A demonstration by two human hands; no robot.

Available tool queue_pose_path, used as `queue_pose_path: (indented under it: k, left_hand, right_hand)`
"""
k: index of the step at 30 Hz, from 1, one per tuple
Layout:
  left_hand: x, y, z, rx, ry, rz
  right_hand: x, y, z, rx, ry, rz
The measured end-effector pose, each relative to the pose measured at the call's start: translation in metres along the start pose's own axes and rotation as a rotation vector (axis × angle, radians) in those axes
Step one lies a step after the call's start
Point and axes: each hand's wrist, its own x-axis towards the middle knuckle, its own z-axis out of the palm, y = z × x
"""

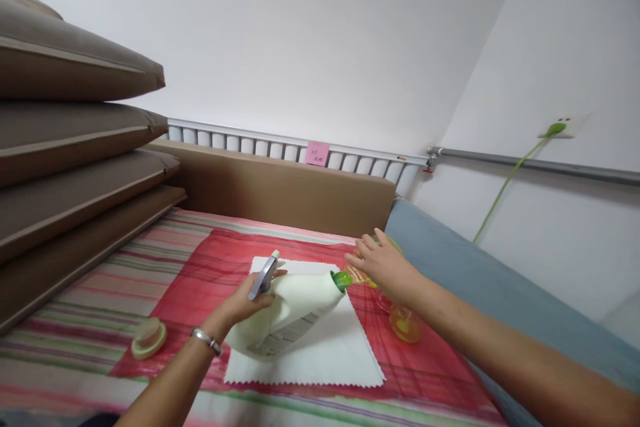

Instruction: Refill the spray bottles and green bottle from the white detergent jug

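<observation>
Pale bottle (295, 312), tilted above the white cloth (353, 360), with its green neck (343, 279) toward the cloth's right edge; the left hand (246, 301) grips it alongside a grey trigger head (265, 276). The right hand (385, 267) curves over a clear yellow vessel (405, 325), its grip too obscured to tell. The step appears to be pouring, calling next for steady tilt and aligned mouths.

This looks like a room in a home: a white ribbed metal radiator (249, 145) runs along a plain white wall (300, 33), thick brown padded cushions (75, 125) are stacked at the left, a striped cloth in pink, green and white (117, 277) is spread beside them, and a lime-green plug (556, 128) sits in a white wall socket (575, 125).
</observation>
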Motion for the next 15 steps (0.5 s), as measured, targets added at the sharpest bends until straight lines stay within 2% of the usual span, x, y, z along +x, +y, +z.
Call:
queue_pose_path:
  k: [3,7,15]
  left_hand:
    - [0.0,-0.002,0.001,0.029,0.044,0.0]
    - [0.0,-0.005,0.001,0.037,0.045,0.012]
    - [-0.001,-0.006,0.001,-0.001,0.018,0.031]
  right_hand:
    - [0.009,-0.005,-0.007,0.005,0.009,-0.017]
    - [0.019,-0.012,-0.01,0.054,0.025,-0.014]
    - [0.04,-0.026,0.001,0.169,0.042,0.001]
